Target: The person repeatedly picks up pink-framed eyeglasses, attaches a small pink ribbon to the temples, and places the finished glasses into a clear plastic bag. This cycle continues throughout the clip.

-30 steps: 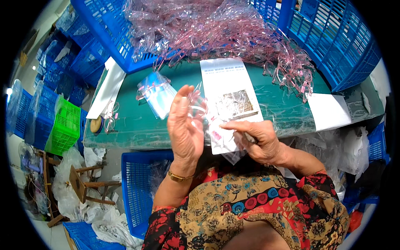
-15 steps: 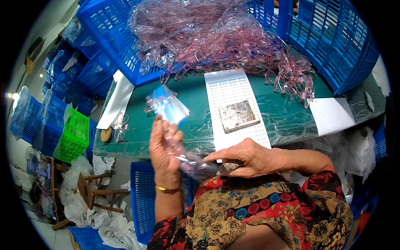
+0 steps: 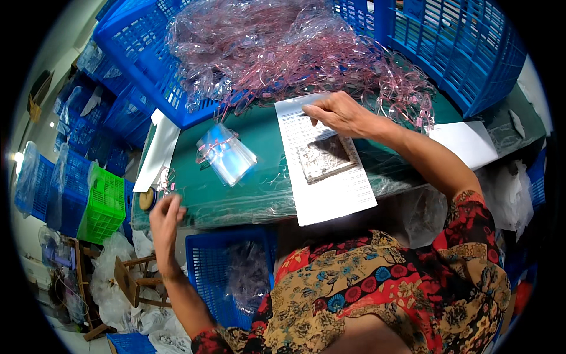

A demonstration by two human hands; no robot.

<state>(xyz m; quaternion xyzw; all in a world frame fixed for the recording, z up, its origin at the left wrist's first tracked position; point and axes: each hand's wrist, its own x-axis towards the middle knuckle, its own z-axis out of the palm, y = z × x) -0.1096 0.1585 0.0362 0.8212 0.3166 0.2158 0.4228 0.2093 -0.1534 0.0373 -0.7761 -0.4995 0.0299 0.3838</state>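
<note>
My right hand (image 3: pixel 339 115) reaches over the upper part of a long white label sheet (image 3: pixel 336 202), its fingers curled and thumb and forefinger close together. Whatever is between those fingertips is too small to make out. On the sheet rests a flat, square, worn block (image 3: pixel 327 159) with a scuffed top, just below that hand. My left hand (image 3: pixel 166 221) is at the table's left front edge, fingers loosely bent and apart, no object visible in it. Beside it are a small round pot (image 3: pixel 147 199) and a looped pink-tagged piece (image 3: pixel 167 178). A stack of clear plastic bags (image 3: pixel 227 158) with pink cords lies between the hands.
A large heap of bagged pink-corded pieces (image 3: pixel 295 59) spills from a tipped blue basket (image 3: pixel 138 65) across the green table (image 3: pixel 247 203). Another blue crate (image 3: pixel 457 59) stands at right. Below the table edge, a blue basket (image 3: pixel 206 277) holds clear bags (image 3: pixel 247 274).
The clear bag between my hands has left them; a clear bundle now shows in the lower basket. My left hand moved left toward the pot, my right up over the label sheet.
</note>
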